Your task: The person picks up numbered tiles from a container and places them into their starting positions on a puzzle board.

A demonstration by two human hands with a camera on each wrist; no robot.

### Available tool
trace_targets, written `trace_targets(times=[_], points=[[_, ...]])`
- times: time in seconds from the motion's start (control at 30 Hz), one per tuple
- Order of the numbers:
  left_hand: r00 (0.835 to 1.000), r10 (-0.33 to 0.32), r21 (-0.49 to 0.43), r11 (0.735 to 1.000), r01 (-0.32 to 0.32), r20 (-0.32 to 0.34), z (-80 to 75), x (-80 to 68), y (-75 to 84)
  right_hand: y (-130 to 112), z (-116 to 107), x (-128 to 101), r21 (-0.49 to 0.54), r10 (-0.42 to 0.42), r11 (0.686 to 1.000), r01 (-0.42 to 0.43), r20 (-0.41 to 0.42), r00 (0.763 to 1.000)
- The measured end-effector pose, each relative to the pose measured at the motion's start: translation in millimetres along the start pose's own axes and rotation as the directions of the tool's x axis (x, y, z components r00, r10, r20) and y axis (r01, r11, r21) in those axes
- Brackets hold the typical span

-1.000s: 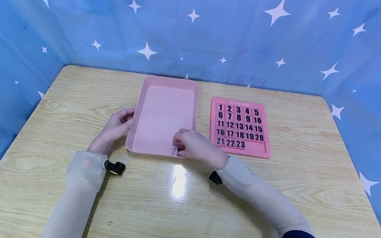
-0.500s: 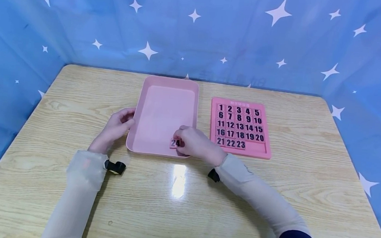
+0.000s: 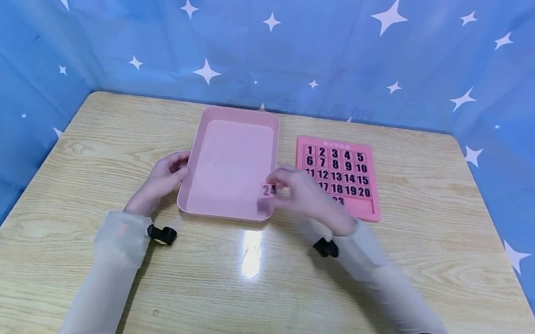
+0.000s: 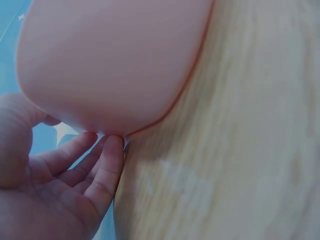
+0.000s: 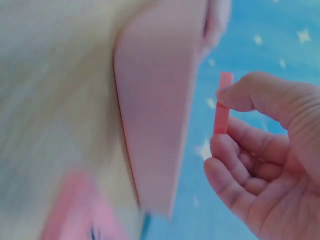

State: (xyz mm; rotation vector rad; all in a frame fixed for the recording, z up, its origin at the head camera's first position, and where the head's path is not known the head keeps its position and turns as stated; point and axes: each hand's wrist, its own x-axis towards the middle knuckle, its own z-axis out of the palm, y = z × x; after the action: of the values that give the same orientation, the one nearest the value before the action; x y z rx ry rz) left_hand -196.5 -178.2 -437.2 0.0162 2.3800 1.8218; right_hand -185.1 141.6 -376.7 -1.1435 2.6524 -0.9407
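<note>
Right hand (image 3: 310, 196) pinches the small pink number tile (image 3: 268, 190) marked 24 between thumb and fingers, lifted above the right rim of the pink tray (image 3: 225, 213), near its front right corner. Right wrist view shows the tile edge-on, thumb on top, fingers under it, tray wall just beside it. Left hand (image 3: 160, 179) rests at the tray's left wall, fingers loosely bent and touching the outer side; left wrist view shows fingertips (image 4: 112, 145) against the underside of the tray's curved wall, thumb side hidden, not wrapped round it. Tray sits flat on the wooden bench (image 3: 247, 292), centre-back. Pink number board (image 3: 338, 178) lies just right of the tray, apart from it, tiles 1 to 20 readable in rows, bottom row partly covered by the right hand. Black wrist cameras on both sleeves. Blue star-print backdrop (image 3: 278, 40) surrounds the bench on three sides.
</note>
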Motion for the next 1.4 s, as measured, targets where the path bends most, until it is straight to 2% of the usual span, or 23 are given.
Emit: trace_targets(times=[0.13, 0.23, 0.37, 0.5, 0.77, 1.0, 1.4], points=[[1.000, -0.014, 0.006, 1.000, 0.014, 0.000, -1.5, -1.0, -0.3, 24, -26, -36, -0.027, -0.034, 0.999, 0.031, -0.096, 0.995], [1.000, -0.012, 0.003, 1.000, 0.012, -0.005, -3.5, -1.8, -0.7, 44, -39, -66, -0.032, 0.003, 0.999, -0.008, -0.139, 0.990], [1.000, 0.008, -0.007, 1.000, -0.008, -0.013, -7.0, -2.0, -2.0, 67, -45, -99, -0.059, 0.062, 0.996, -0.073, -0.172, 0.983], [1.000, 0.019, -0.006, 1.000, -0.019, -0.017, -8.0, -1.3, -3.1, 82, -43, -115, -0.091, 0.100, 0.989, -0.119, -0.192, 0.976], [1.000, 0.004, 0.026, 1.000, -0.003, -0.022, -7.3, -3.1, -2.6, 95, -41, -119, -0.089, 0.132, 0.984, -0.152, -0.199, 0.971], [1.000, -0.012, 0.033, 0.999, 0.013, -0.026, -7.2, -3.8, -1.1, 92, -41, -117, -0.069, 0.217, 0.970, -0.232, -0.172, 0.961], [0.999, -0.024, 0.042, 0.999, 0.025, -0.030, -7.0, -5.3, 0.2, 92, -37, -117, -0.027, 0.294, 0.952, -0.305, -0.196, 0.935]])
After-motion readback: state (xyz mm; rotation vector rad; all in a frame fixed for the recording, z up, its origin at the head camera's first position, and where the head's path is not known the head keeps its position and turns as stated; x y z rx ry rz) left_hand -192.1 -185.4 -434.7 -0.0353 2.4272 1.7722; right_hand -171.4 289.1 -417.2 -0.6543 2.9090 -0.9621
